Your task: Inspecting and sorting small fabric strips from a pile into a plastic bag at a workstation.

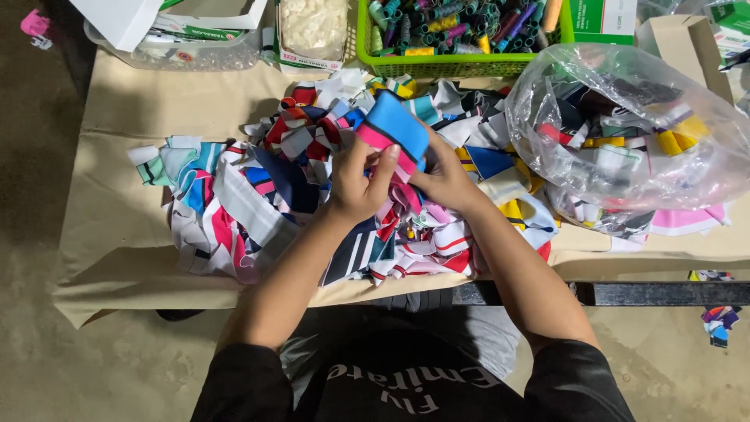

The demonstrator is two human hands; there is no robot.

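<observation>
My left hand and my right hand both grip a folded blue and pink knit strip, held up over the middle of a heap of coloured fabric scraps. The left thumb and fingers pinch its lower left edge. My right hand holds it from behind on the right. The heap spreads over a table covered in beige paper.
A clear plastic bag stuffed with more scraps lies at the right. A green basket of thread spools stands at the back, beside a box of white pieces and a clear tub. A few scraps lie on the floor.
</observation>
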